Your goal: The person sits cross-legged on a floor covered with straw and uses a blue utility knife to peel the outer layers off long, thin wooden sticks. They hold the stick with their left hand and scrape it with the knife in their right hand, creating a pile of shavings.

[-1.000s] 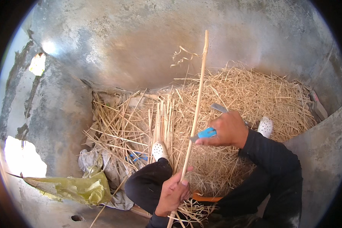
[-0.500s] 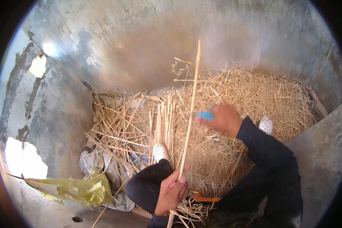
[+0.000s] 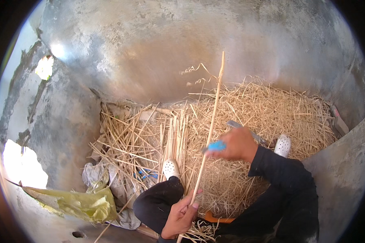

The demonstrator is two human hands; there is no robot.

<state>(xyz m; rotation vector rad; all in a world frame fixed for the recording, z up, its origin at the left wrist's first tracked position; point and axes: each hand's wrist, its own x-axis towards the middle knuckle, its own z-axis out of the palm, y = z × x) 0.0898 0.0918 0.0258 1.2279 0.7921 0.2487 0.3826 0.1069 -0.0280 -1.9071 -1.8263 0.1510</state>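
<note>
A long, pale cane-like stick (image 3: 212, 117) rises at a slant, with curled shavings hanging by its upper end. My left hand (image 3: 182, 214) is closed around its lower part. Against the middle of the stick, my right hand (image 3: 237, 145) is closed, slightly blurred, with a blue wrapping (image 3: 217, 146) at the fingers. A knife (image 3: 232, 124) with a grey blade shows past the knuckles, and a dark length continues behind the wrist. My fingers hide how the knife sits in the grip. Loose shavings (image 3: 200, 231) lie beside my left hand.
A deep heap of shavings (image 3: 288, 105) covers the floor on the right. Cut sticks (image 3: 176, 129) lie at centre left. My white clogs (image 3: 171, 169) rest among them. Left are a yellowish plastic sheet (image 3: 77, 202) and grey wall (image 3: 69, 121) with holes. An orange object (image 3: 217, 218) lies near my legs.
My right hand has moved down along the stick, and the grey blade now shows more clearly. The stick's top has shifted slightly right, and a longer curled shaving hangs from it.
</note>
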